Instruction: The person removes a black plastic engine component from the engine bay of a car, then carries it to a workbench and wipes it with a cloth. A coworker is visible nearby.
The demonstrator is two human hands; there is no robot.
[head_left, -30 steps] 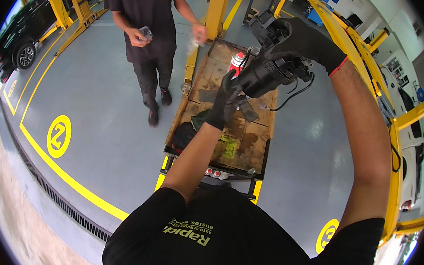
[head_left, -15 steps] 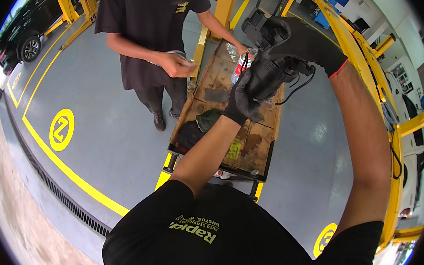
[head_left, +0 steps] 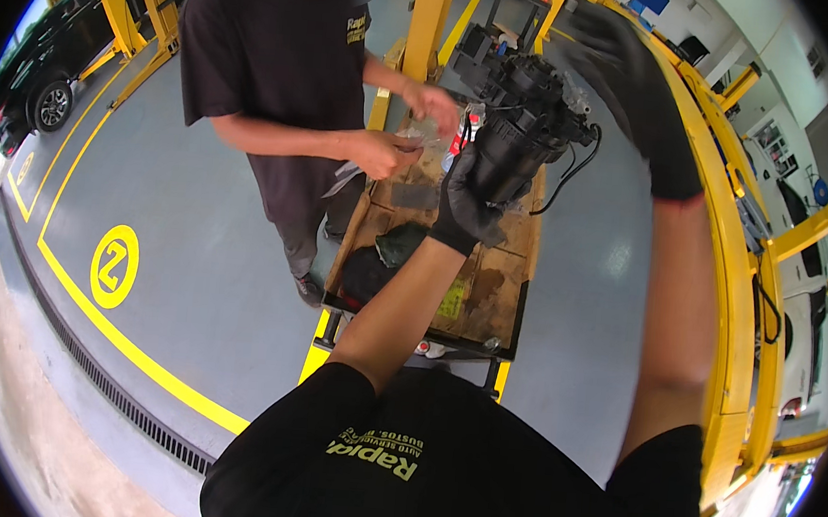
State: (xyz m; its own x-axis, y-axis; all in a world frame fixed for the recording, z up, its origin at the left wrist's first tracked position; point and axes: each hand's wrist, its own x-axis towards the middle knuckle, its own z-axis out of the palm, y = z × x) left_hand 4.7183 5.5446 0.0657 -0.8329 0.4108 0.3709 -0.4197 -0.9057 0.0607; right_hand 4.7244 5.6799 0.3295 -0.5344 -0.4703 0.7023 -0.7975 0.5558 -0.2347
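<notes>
My left hand (head_left: 464, 209), in a black glove, is closed round the lower body of a black fuel filter housing (head_left: 517, 155). The housing is held up over the wooden cart top, tilted, with connectors and fittings at its upper end. A thin black cable (head_left: 570, 183) hangs in a loop from its right side. My right hand (head_left: 627, 86), gloved in black too, is raised apart from the housing, to its upper right. Its fingers are stretched out and somewhat blurred, with nothing seen in them. Behind the housing, a red and white can (head_left: 465, 131) is partly hidden.
Across the cart (head_left: 474, 336) a co-worker (head_left: 274, 63) holds a clear plastic piece (head_left: 344, 177). A dark cloth (head_left: 401, 243) lies on the cart top. Yellow lift posts (head_left: 431, 17) stand ahead and on the right. A dark car (head_left: 60, 65) is parked at far left.
My right hand has let go of the housing's top and moved up and right. My left hand still holds the housing. The co-worker's hands have come together, one leaving the can.
</notes>
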